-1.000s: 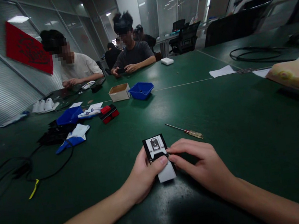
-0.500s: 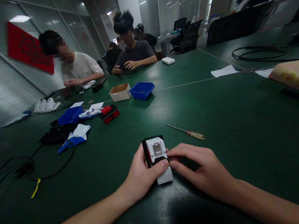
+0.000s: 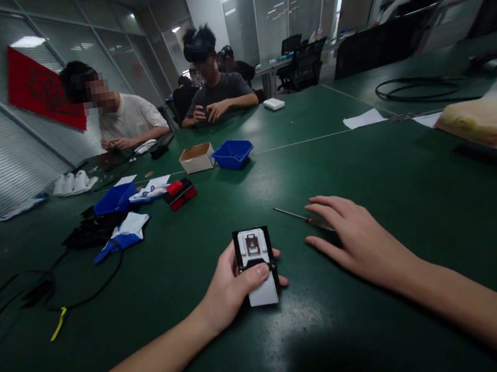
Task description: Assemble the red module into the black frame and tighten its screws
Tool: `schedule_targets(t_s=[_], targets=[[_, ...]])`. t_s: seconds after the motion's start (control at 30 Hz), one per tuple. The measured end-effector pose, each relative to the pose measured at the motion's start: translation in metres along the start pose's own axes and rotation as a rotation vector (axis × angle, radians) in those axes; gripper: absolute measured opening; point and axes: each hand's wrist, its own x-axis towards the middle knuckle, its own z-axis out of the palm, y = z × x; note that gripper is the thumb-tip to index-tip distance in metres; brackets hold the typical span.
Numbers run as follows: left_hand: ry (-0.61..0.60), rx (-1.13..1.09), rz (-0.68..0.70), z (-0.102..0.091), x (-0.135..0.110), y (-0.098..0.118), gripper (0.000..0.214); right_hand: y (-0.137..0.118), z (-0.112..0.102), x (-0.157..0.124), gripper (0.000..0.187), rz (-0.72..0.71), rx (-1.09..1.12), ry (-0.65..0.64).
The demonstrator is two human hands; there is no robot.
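Note:
My left hand (image 3: 232, 286) is wrapped round a small black-and-white device (image 3: 261, 294), its thumb lying across the front and fingertips showing at the right side. The upper white part carries a dark metal plate, and a white block makes up the lower end. My right hand (image 3: 356, 236) is spread over a screwdriver (image 3: 295, 213) on the table. Its fingers are apart, and they cover most of the handle. The thin shaft points to the upper left. Whether a finger touches the handle I cannot tell.
On the green table (image 3: 180, 360) stand a cardboard box (image 3: 197, 160) and a blue bin (image 3: 233, 155). A red-and-black object (image 3: 180, 194), gloves (image 3: 124, 234), another blue bin (image 3: 115, 198) and cables (image 3: 37, 290) lie left. Two people (image 3: 130, 119) sit across.
My right hand has let go of the device's side and moved right and away from me, opening over the screwdriver. The device, still in my left hand, has turned slightly more upright.

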Motion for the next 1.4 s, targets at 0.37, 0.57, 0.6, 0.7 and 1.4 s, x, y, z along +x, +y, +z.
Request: schedule_targets(t_s=[0.37, 0.57, 0.6, 0.7, 1.4], targets=[[0.116, 0.008, 0.047, -0.003, -0.001, -0.001, 0.066, 0.007, 0.009, -0.005, 0.058, 0.085, -0.1, -0.026], [0.13, 0.044, 0.02, -0.001, -0.003, 0.002, 0.068, 0.009, 0.003, -0.003, 0.053, -0.036, -0.198, 0.014], [0.135, 0.054, 0.023, -0.001, -0.003, 0.003, 0.067, 0.01, 0.002, -0.003, 0.048, -0.058, -0.183, 0.009], [0.137, 0.093, 0.037, -0.004, -0.003, 0.005, 0.063, 0.012, -0.001, -0.002, 0.034, -0.085, -0.099, -0.02], [0.331, 0.468, 0.169, -0.012, 0.004, 0.011, 0.052, -0.053, -0.054, -0.024, 0.03, -0.574, 0.199, 0.274]])
